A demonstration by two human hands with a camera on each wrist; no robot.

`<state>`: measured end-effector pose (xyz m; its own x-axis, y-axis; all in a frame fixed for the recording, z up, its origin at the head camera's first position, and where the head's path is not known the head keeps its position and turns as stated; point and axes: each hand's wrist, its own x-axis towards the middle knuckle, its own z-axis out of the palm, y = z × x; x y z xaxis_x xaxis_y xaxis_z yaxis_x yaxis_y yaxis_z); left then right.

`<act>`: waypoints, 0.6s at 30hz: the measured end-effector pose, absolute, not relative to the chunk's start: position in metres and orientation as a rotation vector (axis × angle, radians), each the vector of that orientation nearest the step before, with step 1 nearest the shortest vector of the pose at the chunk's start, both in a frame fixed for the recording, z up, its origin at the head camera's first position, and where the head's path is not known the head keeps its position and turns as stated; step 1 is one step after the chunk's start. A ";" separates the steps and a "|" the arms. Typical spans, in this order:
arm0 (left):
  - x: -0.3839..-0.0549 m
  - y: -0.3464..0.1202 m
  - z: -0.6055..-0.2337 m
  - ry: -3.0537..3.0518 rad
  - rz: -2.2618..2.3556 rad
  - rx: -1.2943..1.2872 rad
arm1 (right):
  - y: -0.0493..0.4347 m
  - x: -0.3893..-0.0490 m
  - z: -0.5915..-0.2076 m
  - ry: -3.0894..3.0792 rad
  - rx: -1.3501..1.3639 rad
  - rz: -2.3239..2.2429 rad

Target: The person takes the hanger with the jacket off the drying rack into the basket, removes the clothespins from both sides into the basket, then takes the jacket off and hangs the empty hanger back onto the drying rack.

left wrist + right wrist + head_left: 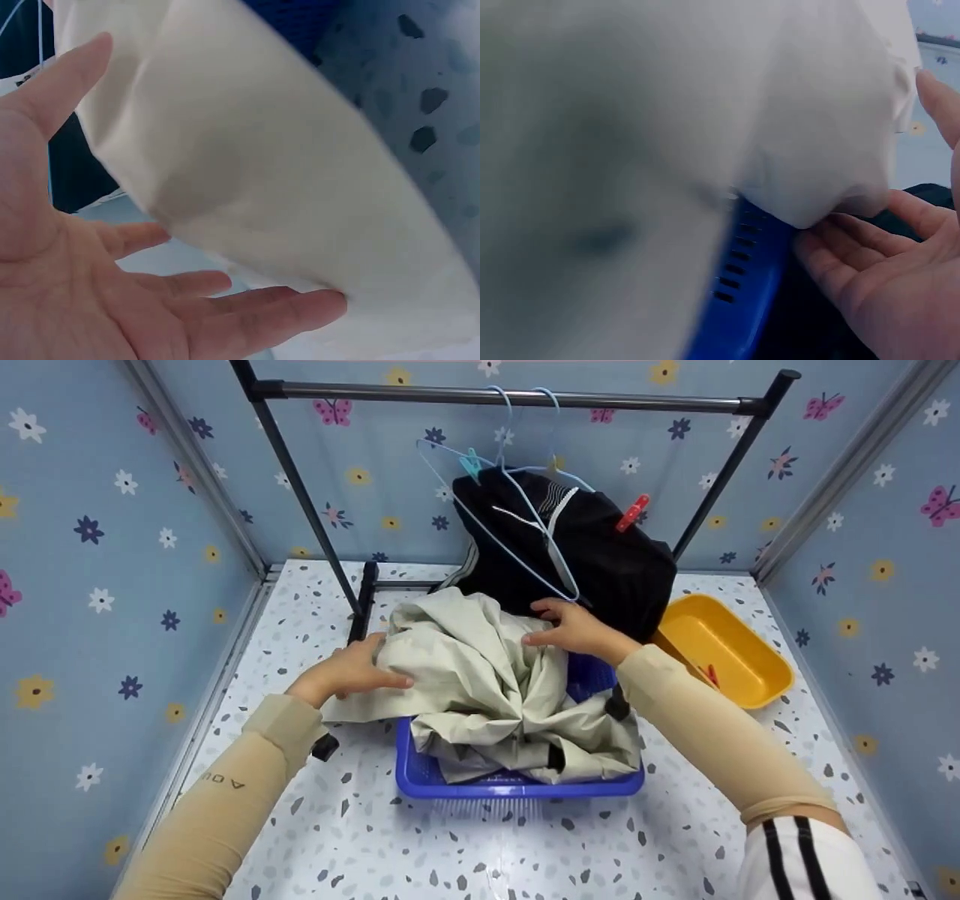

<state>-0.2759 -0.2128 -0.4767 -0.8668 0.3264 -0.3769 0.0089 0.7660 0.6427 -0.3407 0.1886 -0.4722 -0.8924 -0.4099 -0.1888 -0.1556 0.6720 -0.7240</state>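
A crumpled pale beige garment (465, 660) is heaped over a blue plastic basket (517, 790), part of it hanging past the left rim. At its left side is my left hand (352, 669), thumb and fingers spread; in the left wrist view the fingertips (326, 304) meet the cloth's edge. My right hand (574, 628) is at the far right of the heap, the thumb apart from the fingers. Seen from the right wrist, its relaxed fingers (855, 251) reach under the cloth beside the basket wall (742, 300).
Behind the basket, a black garment (607, 562) hangs from a rack (420, 393) on light blue hangers (517, 559), with a red clip (634, 513) and a teal clip (471, 463). To the right stands a yellow tub (739, 652) holding a small red clip (712, 675). Patterned walls enclose the floor.
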 end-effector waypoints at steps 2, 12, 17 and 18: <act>-0.275 -0.214 -0.483 2.458 0.940 0.196 | 0.188 -0.343 -0.475 2.541 -0.394 -1.088; -0.277 -0.211 -0.508 2.398 1.262 0.152 | 0.172 -0.342 -0.483 2.498 -0.354 -1.212; -0.278 -0.204 -0.516 2.486 1.402 0.184 | 0.167 -0.340 -0.485 2.510 -0.352 -1.280; -0.279 -0.203 -0.517 2.505 1.428 0.184 | 0.166 -0.340 -0.486 2.518 -0.352 -1.285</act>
<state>-0.2787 -0.2027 -0.5171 -0.9604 0.2320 -0.1541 -0.0144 0.5113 0.8593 -0.3398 0.1664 -0.4859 -0.9276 -0.3439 -0.1458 -0.0837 0.5718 -0.8161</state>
